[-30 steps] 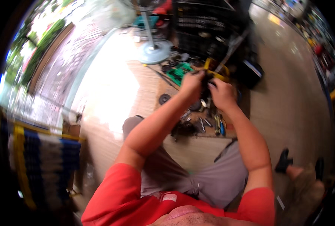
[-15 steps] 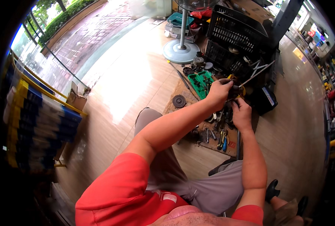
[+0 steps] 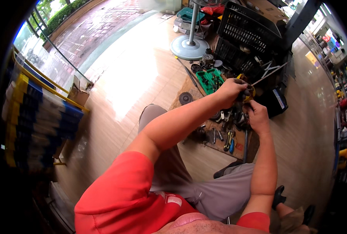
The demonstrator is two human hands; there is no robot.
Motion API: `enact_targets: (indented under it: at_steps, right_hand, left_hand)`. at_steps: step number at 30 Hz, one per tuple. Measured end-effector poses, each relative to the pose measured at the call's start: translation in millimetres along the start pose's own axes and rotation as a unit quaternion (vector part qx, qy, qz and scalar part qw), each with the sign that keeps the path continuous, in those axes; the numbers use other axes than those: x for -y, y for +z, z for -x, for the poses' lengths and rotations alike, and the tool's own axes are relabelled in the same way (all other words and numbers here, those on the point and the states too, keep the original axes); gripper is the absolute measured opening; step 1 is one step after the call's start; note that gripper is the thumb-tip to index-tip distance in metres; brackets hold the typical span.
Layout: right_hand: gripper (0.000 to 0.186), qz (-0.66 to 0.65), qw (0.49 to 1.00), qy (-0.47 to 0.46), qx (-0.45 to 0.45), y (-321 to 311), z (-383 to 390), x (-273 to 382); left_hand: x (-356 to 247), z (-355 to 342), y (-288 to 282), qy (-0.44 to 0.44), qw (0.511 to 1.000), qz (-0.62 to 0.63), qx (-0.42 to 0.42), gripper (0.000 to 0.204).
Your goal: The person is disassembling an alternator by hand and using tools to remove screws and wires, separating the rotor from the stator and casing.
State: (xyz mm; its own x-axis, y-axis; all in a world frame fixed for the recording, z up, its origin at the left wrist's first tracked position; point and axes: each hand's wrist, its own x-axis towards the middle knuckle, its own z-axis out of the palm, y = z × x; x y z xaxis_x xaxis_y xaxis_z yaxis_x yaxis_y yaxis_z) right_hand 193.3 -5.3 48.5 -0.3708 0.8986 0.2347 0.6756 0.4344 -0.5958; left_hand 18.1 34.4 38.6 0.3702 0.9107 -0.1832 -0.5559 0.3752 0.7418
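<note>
My left hand (image 3: 231,90) is closed on a small yellow and dark mechanical part (image 3: 249,93), partly hidden by my fingers. My right hand (image 3: 258,116) is just below it, fingers curled at the part's lower side. Under my hands lies a worn brown board (image 3: 210,141) with scattered metal parts and tools. On it are a green open tool case (image 3: 209,81), a dark round disc (image 3: 186,98), pliers (image 3: 227,139) and a blue-handled screwdriver (image 3: 232,145). A long thin metal bar (image 3: 271,74) sticks up behind the part.
Stacked black crates (image 3: 247,29) and a fan stand (image 3: 189,46) stand behind the board, with a black case (image 3: 271,102) at the right. A yellow-blue display rack (image 3: 40,124) is at the left. Another person's legs and shoes (image 3: 278,197) show at lower right.
The view has swung, so the scene sits further right and higher than one second ago. Both hands remain on the part; since half a second ago my right hand has shifted slightly right.
</note>
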Motion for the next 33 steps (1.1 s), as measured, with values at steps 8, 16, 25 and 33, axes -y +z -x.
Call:
enact_targets:
  at_steps: [8,16,25,33]
  right_hand:
    - [0.01,0.078,0.997,-0.026,0.007,-13.8,4.2,-14.8]
    - [0.01,0.09,0.996,-0.008,0.012,-14.8,3.0,-13.5]
    - [0.014,0.058,0.997,0.043,-0.027,-9.9,2.9,-4.3]
    - [0.013,0.036,0.996,0.034,-0.072,-0.9,2.8,0.6]
  left_hand:
    - [-3.2,10.6,5.9,0.032,0.922,-0.371,0.11,0.024]
    - [44.6,-17.1,-13.5,0.119,0.813,-0.565,0.076,0.025]
    - [58.8,-25.6,-13.0,0.139,0.815,-0.559,-0.063,0.02]
    - [48.8,-15.5,1.2,0.136,0.895,-0.408,-0.121,0.024]
